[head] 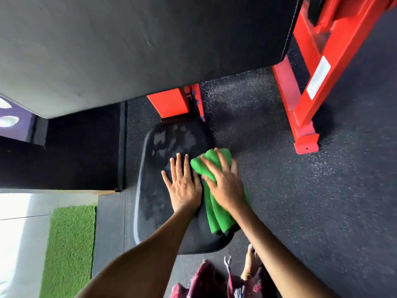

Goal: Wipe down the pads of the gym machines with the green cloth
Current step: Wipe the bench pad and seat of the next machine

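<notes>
The seat pad (171,147) of the red machine (311,82) is being wiped, and the green cloth (217,209) is found along its right edge, at about three o'clock from the pad's middle, bunched at the top and trailing in folds toward six o'clock. The cloth is pressed down under the right hand (223,181), whose fingers are spread over the bunched end with the tips curling slightly into it; whether the thumb is tucked under cannot be told. The left hand (184,186) is laid flat on the bare pad just beside the cloth, fingers straight and spread, holding nothing, so the seat is steadied. Pale damp patches are seen toward twelve o'clock and along the nine o'clock side, so those areas are judged not yet dried. The stroke is best carried out with the palm kept flat, the cloth drawn in overlapping passes from three o'clock across to nine, and the bracing hand lifted clear so no strip is missed.
</notes>
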`<state>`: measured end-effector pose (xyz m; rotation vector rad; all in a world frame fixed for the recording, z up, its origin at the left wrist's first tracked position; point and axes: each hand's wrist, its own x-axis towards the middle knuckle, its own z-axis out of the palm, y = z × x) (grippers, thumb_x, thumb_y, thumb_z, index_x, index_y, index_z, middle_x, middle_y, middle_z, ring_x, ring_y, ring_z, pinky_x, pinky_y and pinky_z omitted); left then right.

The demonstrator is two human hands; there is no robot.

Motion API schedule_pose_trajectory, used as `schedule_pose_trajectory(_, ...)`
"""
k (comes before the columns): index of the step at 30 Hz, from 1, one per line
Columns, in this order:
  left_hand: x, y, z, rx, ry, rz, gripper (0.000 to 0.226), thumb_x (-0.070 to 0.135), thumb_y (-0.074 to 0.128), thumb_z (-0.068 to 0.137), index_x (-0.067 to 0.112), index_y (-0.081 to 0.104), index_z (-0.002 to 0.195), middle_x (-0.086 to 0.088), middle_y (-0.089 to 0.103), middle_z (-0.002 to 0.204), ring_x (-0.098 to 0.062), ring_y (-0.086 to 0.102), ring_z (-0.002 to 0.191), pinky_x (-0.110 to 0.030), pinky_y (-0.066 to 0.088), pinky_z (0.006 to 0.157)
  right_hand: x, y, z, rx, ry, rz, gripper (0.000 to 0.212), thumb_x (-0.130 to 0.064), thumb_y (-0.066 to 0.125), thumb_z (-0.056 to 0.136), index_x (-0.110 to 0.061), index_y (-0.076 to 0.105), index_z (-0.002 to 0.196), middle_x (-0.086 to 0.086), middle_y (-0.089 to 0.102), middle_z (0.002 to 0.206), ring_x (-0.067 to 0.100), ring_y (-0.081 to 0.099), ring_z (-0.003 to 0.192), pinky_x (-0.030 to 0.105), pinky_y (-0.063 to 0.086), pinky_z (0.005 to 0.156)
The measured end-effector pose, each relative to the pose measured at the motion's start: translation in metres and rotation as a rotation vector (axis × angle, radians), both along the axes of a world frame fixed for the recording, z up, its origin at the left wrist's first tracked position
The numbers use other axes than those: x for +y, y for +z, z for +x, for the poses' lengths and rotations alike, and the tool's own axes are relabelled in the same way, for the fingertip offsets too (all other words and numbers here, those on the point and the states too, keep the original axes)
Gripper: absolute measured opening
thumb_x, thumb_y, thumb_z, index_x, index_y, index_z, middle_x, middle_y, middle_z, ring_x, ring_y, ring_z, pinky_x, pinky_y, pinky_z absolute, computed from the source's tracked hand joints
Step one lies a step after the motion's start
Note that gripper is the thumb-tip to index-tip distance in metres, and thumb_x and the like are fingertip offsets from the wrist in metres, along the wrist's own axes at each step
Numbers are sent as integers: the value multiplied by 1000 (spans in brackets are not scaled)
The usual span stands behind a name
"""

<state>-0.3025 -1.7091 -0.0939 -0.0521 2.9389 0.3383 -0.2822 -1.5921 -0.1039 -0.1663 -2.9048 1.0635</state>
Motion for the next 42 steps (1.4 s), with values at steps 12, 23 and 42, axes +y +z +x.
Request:
schedule_pose_trajectory(12,1,-3,-1,51,17,27,69,47,7,90,19,21,151,1,12,159,-11,-6,145,-45,-9,117,7,-11,-43,-74,53,-71,50,-33,54,91,-40,43,139,2,26,156,40,35,129,52,44,98)
schedule_pose_trajectory(23,-2,-7,1,44,-55,-42,61,32,35,86,13,33,144,-9,33,152,-22,15,143,-50,5,111,13,-12,8,71,167,-14,51,-37,45,92,-42,35,142,-1,29,154,35,36,130,47,40,105)
schedule_pose_trajectory(42,1,1,-2,63,18,11,52,39,37,93,12,50,135,-6,47,144,-24,31,138,-48,15,111,18,6,-78,54,431,320,59,-29,77,71,-34,58,127,5,51,138,49,47,117,55,47,87)
